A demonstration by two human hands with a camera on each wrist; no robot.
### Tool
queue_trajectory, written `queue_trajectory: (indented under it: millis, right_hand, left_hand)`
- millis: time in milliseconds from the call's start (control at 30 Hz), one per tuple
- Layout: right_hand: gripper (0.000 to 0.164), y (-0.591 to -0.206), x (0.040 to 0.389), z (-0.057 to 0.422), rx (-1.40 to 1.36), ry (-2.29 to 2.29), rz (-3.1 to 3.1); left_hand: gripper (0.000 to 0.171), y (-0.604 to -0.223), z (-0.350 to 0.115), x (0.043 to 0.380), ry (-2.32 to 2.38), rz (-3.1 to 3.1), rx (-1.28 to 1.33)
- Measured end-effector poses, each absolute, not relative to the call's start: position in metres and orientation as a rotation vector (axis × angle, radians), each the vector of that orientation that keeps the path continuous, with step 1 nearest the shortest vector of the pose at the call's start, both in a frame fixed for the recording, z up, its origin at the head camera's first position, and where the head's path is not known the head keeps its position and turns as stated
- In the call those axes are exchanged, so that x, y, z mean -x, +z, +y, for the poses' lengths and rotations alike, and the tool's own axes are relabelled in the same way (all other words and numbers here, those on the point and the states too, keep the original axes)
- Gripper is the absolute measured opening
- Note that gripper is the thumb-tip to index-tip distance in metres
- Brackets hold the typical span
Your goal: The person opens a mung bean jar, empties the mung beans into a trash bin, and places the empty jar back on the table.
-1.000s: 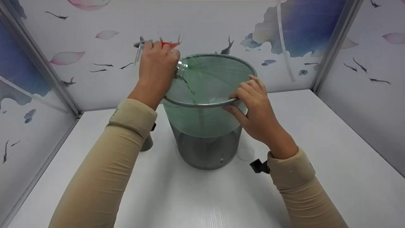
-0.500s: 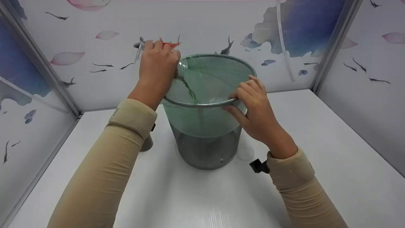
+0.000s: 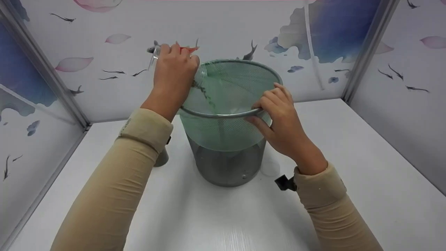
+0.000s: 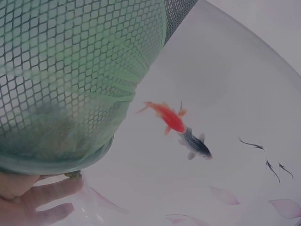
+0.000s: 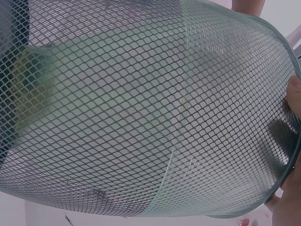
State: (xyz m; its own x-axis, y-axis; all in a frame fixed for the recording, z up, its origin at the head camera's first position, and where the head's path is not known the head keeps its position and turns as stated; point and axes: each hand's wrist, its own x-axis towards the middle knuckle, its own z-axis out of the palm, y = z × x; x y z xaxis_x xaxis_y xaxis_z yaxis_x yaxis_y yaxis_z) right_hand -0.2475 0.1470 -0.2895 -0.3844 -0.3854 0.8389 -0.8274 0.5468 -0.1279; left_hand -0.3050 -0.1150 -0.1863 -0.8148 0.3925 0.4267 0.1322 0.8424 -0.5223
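My left hand (image 3: 174, 71) grips a clear jar (image 3: 202, 74), tipped with its mouth over the near left of a grey wire-mesh wastebasket (image 3: 228, 170). Dark, leafy-looking bits (image 3: 204, 92) fall from the jar into the pale green bin bag (image 3: 223, 134) lining the basket. Most of the jar is covered by the hand. At the front right, my right hand (image 3: 284, 120) pinches the basket's rim and the bag's edge, thumb outside and fingers over the top. Through the mesh in the right wrist view, a yellowish-brown patch (image 5: 33, 94) shows at the bag's bottom.
A grey rounded object (image 3: 161, 159) stands on the white table (image 3: 223, 216), partly behind the left forearm. Right of the basket lies a clear round disc (image 3: 270, 168), perhaps a lid. Printed wall panels (image 3: 122, 87) enclose the table at the back and sides.
The stream of dark bits grew thicker, then thinned and broke up. My left hand has shifted very slightly with the jar; the right hand and basket have stayed put.
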Motion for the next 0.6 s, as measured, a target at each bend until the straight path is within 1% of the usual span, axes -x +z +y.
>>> queue_trajectory:
  millis: [233,600]
  right_hand:
    - [0.019,-0.2892,0.2476,0.1468,-0.976,0.702,-1.992]
    - [0.018,-0.2895,0.2463,0.1468,-0.967,0.709,-2.003]
  left_hand:
    - [0.024,-0.1857,-0.1142,0.3036,0.696,-2.480,0.379]
    - [0.020,-0.1856,-0.1138,0.3037,0.713,-2.456,0.392]
